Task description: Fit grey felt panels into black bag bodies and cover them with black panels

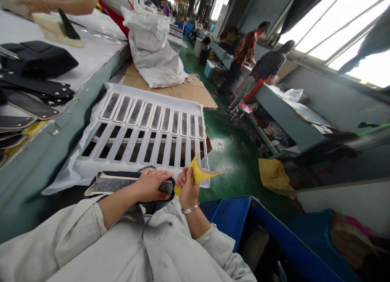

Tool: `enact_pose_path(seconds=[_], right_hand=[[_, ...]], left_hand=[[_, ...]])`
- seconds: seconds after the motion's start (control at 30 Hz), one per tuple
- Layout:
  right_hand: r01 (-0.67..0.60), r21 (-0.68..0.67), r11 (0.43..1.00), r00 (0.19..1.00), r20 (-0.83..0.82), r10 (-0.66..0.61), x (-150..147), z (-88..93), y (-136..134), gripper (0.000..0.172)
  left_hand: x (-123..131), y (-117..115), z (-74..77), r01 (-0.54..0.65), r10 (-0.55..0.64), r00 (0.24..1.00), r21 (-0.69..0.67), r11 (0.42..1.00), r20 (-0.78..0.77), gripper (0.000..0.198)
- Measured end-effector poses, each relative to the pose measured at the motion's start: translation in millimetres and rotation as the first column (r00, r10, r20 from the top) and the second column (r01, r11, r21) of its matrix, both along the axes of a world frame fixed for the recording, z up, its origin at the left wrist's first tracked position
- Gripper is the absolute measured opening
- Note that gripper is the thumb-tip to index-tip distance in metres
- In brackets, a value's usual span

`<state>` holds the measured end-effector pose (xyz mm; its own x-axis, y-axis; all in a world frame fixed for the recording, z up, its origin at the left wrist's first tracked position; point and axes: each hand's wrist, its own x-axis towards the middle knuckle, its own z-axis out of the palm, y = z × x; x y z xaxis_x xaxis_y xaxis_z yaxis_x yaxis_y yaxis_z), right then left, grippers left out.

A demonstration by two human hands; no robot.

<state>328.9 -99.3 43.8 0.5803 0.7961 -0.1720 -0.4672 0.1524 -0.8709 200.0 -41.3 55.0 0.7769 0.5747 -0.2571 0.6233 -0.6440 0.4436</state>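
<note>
My left hand (152,184) lies over a long dark insole piece (118,184) with a grey middle and a pale rim, fingers curled over its right end and pressing it onto my lap. Just right of it, my right hand (187,188) pinches a yellow peeled strip (199,172) that sticks up and out to the right; a bracelet sits on that wrist. Directly beyond both hands stands a white slotted tray (91,162), its far row filled with several grey insoles (152,116) and its near slots open.
To the left, a grey-green worktable (45,152) carries black cut pieces (36,59). A white sack (155,50) rests on cardboard (189,91) behind the tray. A blue bin (243,217) stands at my right. Two people work at a bench (280,111) across the green floor; another person's arms reach in top left.
</note>
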Motion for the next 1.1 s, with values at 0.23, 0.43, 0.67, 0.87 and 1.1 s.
enact_pose_path(seconds=[0.23,0.43,0.67,0.87,1.1], right_hand=[[-0.126,0.038,0.991,0.986,0.117,0.121,-3.5,-6.8,-11.2,0.035],[-0.209,-0.072,0.975,0.964,0.155,0.218,-5.1,-9.5,3.3,0.041],[-0.169,-0.084,0.982,0.978,0.110,0.178,-5.9,-5.2,13.0,0.041],[-0.004,0.001,1.000,0.998,-0.061,0.004,-8.0,-5.6,-24.6,0.031],[0.016,-0.022,1.000,1.000,-0.013,-0.016,-13.9,-10.6,-24.8,0.034]], left_hand=[[-0.2,1.4,-9.7,-0.014,0.013,0.999,0.014,1.000,0.039,0.067],[1.3,5.1,-9.9,0.010,-0.010,0.997,0.012,1.000,0.081,0.063],[2.2,4.3,-2.1,0.020,-0.020,0.999,0.003,1.000,0.040,0.057],[-0.5,3.6,3.0,0.023,-0.022,1.000,-0.035,0.999,0.009,0.066],[-0.7,5.0,4.5,0.041,-0.041,0.999,-0.040,0.998,0.010,0.069]])
